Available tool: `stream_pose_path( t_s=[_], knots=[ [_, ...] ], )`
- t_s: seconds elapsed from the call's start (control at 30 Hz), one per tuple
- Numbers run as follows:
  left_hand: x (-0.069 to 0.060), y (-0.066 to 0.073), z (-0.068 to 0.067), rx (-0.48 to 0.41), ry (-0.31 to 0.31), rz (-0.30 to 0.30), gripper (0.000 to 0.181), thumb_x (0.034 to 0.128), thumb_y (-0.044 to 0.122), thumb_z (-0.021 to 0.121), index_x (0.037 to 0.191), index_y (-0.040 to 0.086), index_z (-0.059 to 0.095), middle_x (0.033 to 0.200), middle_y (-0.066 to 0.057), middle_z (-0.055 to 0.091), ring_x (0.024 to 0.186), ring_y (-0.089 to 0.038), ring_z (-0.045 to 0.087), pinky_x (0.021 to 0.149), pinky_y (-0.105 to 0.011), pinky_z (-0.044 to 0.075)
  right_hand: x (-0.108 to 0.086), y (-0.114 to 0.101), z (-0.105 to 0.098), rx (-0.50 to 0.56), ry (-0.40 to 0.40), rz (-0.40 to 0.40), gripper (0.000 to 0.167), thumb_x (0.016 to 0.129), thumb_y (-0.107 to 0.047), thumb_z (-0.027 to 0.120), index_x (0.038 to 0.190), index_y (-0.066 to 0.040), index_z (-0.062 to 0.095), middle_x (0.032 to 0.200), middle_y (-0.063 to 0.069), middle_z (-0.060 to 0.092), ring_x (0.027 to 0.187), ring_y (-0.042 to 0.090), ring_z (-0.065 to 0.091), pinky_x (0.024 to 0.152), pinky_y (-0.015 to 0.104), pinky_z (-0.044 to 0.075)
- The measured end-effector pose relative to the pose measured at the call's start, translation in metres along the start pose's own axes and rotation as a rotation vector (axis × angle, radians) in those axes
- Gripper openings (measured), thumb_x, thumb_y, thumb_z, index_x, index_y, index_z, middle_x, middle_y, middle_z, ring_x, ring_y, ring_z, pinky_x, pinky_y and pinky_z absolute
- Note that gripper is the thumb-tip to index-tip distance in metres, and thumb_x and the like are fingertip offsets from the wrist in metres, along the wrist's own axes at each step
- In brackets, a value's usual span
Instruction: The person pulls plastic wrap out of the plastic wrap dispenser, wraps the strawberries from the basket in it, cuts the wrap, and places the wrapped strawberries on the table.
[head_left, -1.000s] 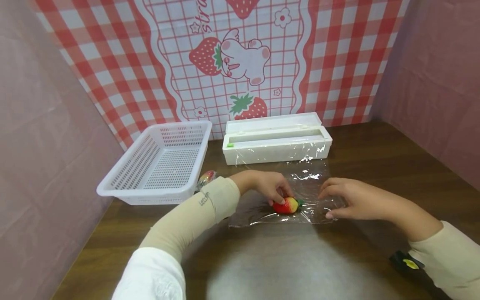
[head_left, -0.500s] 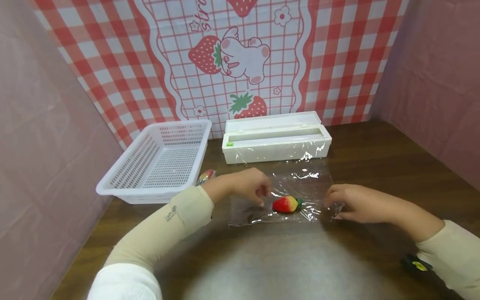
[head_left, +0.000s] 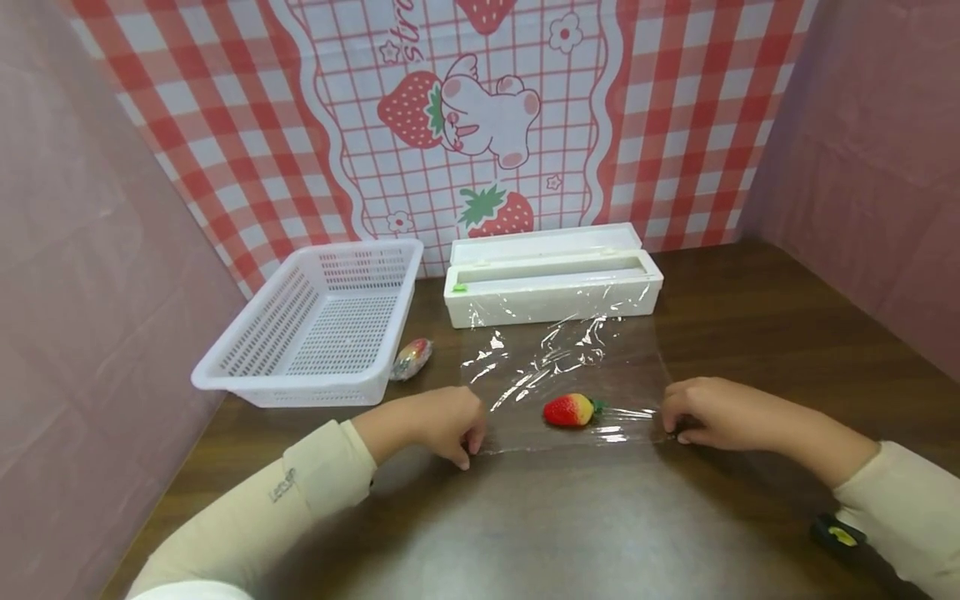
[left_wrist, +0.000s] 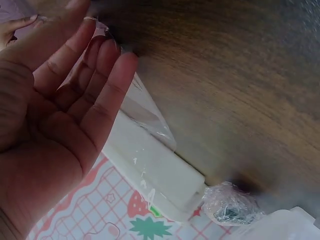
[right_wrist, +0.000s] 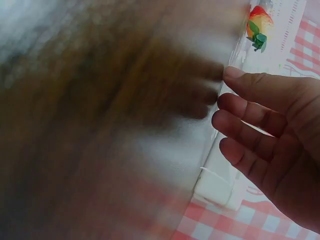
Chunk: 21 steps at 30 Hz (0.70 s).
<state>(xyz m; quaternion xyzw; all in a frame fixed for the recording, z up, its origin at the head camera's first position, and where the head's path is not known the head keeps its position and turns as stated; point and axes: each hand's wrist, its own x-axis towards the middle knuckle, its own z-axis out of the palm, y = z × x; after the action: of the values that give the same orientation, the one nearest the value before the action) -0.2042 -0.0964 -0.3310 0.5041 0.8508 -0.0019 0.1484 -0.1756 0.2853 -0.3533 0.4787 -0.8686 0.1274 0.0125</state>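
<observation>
A sheet of clear cling film [head_left: 517, 354] stretches from the white dispenser box [head_left: 555, 302] towards the person. On it lies a red and yellow toy strawberry [head_left: 568, 410] with green leaves, touched by neither hand. At the film's near left corner, the left hand [head_left: 448, 421] pinches the edge; in the left wrist view a bit of film shows at its fingertips [left_wrist: 90, 30]. The right hand [head_left: 723, 414] holds the near right corner. Its thumb and curled fingers [right_wrist: 240, 127] meet the film's edge in the right wrist view.
A white slotted basket [head_left: 288, 386] stands at the left. Beside its right wall lies a small film-wrapped fruit-like piece [head_left: 412, 359]. The box's lid [head_left: 547, 242] is raised. A checked cloth [head_left: 675, 125] hangs behind, and a dark object [head_left: 838, 533] sits by the right sleeve.
The left hand has let go of the strawberry and moved left and nearer to the film's left corner. The right hand has moved slightly right to the other corner. The film looks tauter.
</observation>
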Motion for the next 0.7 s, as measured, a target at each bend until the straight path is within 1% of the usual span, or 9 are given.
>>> stream_pose_path(
  t_s=[0.13, 0.2, 0.3, 0.4, 0.47, 0.5, 0.6, 0.63, 0.7],
  knots=[
    [-0.001, 0.0, 0.001, 0.034, 0.034, 0.033, 0.012, 0.0711, 0.01, 0.082, 0.07, 0.015, 0.072, 0.065, 0.012, 0.062, 0.063, -0.002, 0.056, 0.062, -0.013, 0.046, 0.0, 0.002, 0.003, -0.016, 0.052, -0.051, 0.033, 0.066, 0.007, 0.08, 0.075, -0.019, 0.062, 0.077, -0.016, 0.053, 0.068, 0.001, 0.05, 0.057, 0.023, 0.047],
    [-0.001, 0.0, 0.002, 0.043, 0.051, 0.041, 0.012, 0.0712, 0.007, 0.079, 0.068, 0.016, 0.071, 0.063, 0.013, 0.061, 0.061, -0.001, 0.054, 0.059, -0.012, 0.045, 0.001, 0.002, 0.004, -0.017, 0.062, -0.058, 0.035, 0.066, 0.009, 0.08, 0.074, -0.019, 0.061, 0.076, -0.016, 0.051, 0.067, 0.0, 0.048, 0.056, 0.022, 0.046],
    [-0.001, -0.003, 0.005, 0.051, 0.084, 0.071, 0.014, 0.0702, 0.005, 0.075, 0.064, 0.016, 0.068, 0.059, 0.013, 0.057, 0.058, -0.001, 0.051, 0.056, -0.012, 0.043, 0.002, 0.0, 0.005, -0.023, 0.062, -0.043, 0.035, 0.068, 0.009, 0.079, 0.072, -0.02, 0.059, 0.075, -0.018, 0.049, 0.067, -0.002, 0.046, 0.056, 0.02, 0.045],
    [-0.002, -0.006, 0.007, 0.022, 0.117, 0.116, 0.015, 0.0689, 0.002, 0.07, 0.062, 0.015, 0.066, 0.058, 0.012, 0.054, 0.056, -0.002, 0.049, 0.053, -0.012, 0.041, 0.002, -0.002, 0.006, -0.018, 0.054, -0.029, 0.036, 0.069, 0.011, 0.076, 0.071, -0.02, 0.057, 0.074, -0.018, 0.046, 0.066, -0.003, 0.042, 0.054, 0.019, 0.042],
    [-0.003, -0.008, 0.008, -0.014, 0.131, 0.135, 0.015, 0.0692, 0.001, 0.068, 0.062, 0.014, 0.064, 0.058, 0.011, 0.054, 0.055, -0.002, 0.048, 0.053, -0.012, 0.04, 0.002, -0.002, 0.007, -0.025, 0.065, -0.03, 0.037, 0.069, 0.012, 0.075, 0.07, -0.02, 0.056, 0.074, -0.018, 0.045, 0.066, -0.003, 0.041, 0.054, 0.018, 0.041],
    [-0.004, -0.009, 0.008, -0.032, 0.132, 0.136, 0.015, 0.0701, 0.001, 0.068, 0.063, 0.013, 0.065, 0.059, 0.011, 0.054, 0.056, -0.002, 0.048, 0.053, -0.012, 0.041, 0.002, -0.002, 0.007, -0.026, 0.072, -0.031, 0.037, 0.069, 0.012, 0.074, 0.07, -0.021, 0.056, 0.074, -0.018, 0.044, 0.066, -0.003, 0.041, 0.054, 0.017, 0.041],
    [-0.005, -0.01, 0.009, -0.08, 0.117, 0.101, 0.012, 0.0754, 0.007, 0.074, 0.068, 0.012, 0.065, 0.063, 0.009, 0.057, 0.058, -0.001, 0.05, 0.056, -0.013, 0.043, 0.002, -0.002, 0.006, -0.036, 0.102, -0.039, 0.037, 0.067, 0.011, 0.074, 0.071, -0.021, 0.056, 0.075, -0.017, 0.045, 0.067, -0.002, 0.042, 0.055, 0.018, 0.041],
    [-0.006, -0.01, 0.009, -0.089, 0.113, 0.083, 0.012, 0.0764, 0.01, 0.076, 0.07, 0.012, 0.066, 0.065, 0.009, 0.058, 0.06, -0.001, 0.051, 0.057, -0.014, 0.044, 0.001, -0.001, 0.006, -0.038, 0.112, -0.045, 0.037, 0.067, 0.011, 0.074, 0.071, -0.021, 0.056, 0.075, -0.017, 0.045, 0.067, -0.001, 0.043, 0.055, 0.018, 0.042],
    [-0.006, -0.01, 0.009, -0.08, 0.117, 0.063, 0.012, 0.0767, 0.012, 0.078, 0.073, 0.012, 0.066, 0.067, 0.008, 0.06, 0.061, -0.001, 0.052, 0.059, -0.015, 0.045, 0.001, 0.0, 0.005, -0.033, 0.122, -0.049, 0.036, 0.067, 0.01, 0.074, 0.072, -0.02, 0.056, 0.075, -0.017, 0.046, 0.067, 0.0, 0.044, 0.055, 0.019, 0.042]
  ],
)
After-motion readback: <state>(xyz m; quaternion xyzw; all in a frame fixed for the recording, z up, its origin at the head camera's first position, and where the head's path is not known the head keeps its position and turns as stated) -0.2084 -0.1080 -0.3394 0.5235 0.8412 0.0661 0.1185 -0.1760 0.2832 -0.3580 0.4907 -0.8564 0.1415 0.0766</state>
